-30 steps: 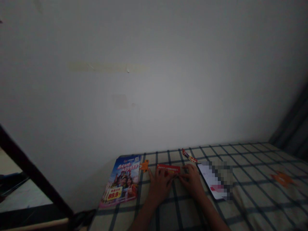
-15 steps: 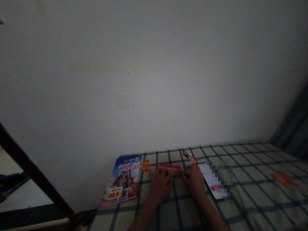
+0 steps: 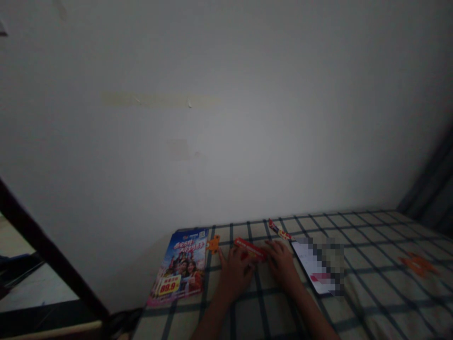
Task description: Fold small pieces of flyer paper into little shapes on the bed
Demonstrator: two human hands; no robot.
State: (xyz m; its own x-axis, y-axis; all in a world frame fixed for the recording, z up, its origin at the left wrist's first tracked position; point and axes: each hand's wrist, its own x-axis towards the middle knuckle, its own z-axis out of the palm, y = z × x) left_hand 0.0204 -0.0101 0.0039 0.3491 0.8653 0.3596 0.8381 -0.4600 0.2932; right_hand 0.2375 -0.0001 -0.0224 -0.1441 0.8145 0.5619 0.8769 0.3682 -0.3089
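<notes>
Between my hands on the checked cloth lies a narrow strip of folded red paper (image 3: 249, 246) with light print along it. My left hand (image 3: 235, 271) has its fingers curled over the lower left part of the strip, while its thumb or a side finger sticks out to the left. At the right end, the bent fingers of my right hand (image 3: 282, 265) touch and pinch the same paper. The fingertips are dim and partly hidden behind the knuckles.
A colourful printed flyer (image 3: 182, 264) lies left of my hands. A phone (image 3: 313, 269), partly pixelated, is to the right. A small candy-like wrapper (image 3: 280, 230) sits behind my right hand. The checked cloth (image 3: 375, 241) meets a pale wall (image 3: 226, 141).
The red paper has turned, its right end now lower and nearer me. My right hand has shifted slightly, its fingers reaching further over that end. My left hand stays nearly in place.
</notes>
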